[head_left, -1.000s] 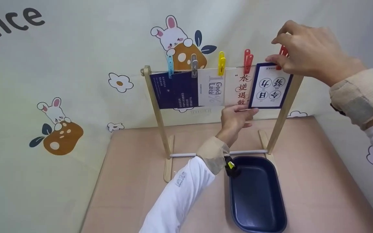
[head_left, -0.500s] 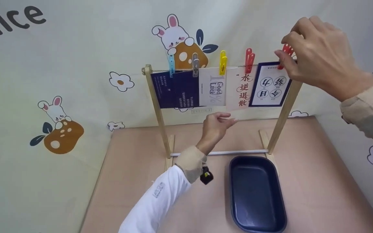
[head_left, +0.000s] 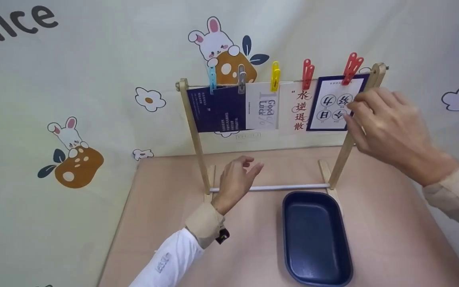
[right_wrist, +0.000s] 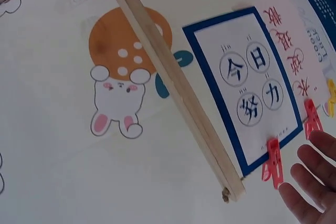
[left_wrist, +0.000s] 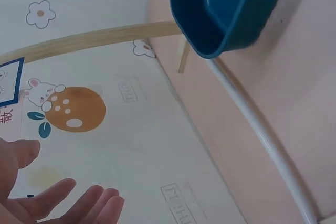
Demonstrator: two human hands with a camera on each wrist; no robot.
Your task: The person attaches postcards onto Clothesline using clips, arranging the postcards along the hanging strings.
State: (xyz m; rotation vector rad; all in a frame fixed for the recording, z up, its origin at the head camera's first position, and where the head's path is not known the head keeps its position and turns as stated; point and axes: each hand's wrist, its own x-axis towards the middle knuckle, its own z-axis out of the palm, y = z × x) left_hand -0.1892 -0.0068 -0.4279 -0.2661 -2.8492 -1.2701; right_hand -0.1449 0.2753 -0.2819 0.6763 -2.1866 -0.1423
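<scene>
A blue-bordered card with circled characters [head_left: 335, 105] hangs at the line's right end, clipped by a red clothespin [head_left: 352, 68]. Beside it hang a red-lettered card [head_left: 299, 113] under another red clothespin [head_left: 307, 74], a white "Good Luck" card [head_left: 261, 107] under a yellow one [head_left: 275, 76], and dark blue paper [head_left: 217, 111] under light blue and grey ones. My right hand [head_left: 393, 131] is in front of the bordered card's lower right, holding nothing, fingers loosely bent. My left hand [head_left: 235, 179], also holding nothing, hovers low near the stand's left side, fingers relaxed.
A wooden stand [head_left: 343, 159] with a white lower bar [head_left: 289, 187] carries the line. In front of its right leg sits a dark blue tray [head_left: 315, 243] on the pink tabletop [head_left: 393, 223]. A printed backdrop [head_left: 106, 59] rises behind.
My right hand has let go of the rightmost red clothespin and moved down. My left hand has left the bordered card's lower edge and moved down and left.
</scene>
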